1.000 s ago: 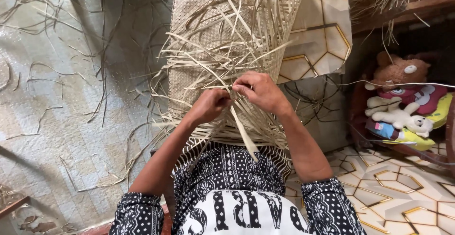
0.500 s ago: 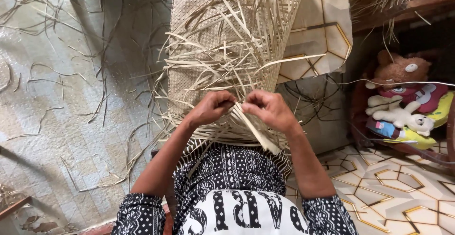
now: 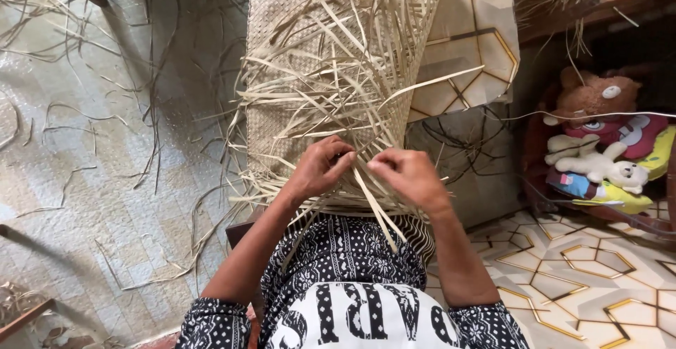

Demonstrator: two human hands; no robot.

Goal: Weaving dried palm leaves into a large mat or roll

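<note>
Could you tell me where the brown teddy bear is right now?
In the head view, the brown teddy bear sits at the far right, atop a pile of soft toys, right of the woven mat.

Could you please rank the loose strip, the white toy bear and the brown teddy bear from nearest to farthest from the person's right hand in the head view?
1. Loose strip, pinched at the right hand.
2. White toy bear, far right.
3. Brown teddy bear, farther, upper right.
</note>
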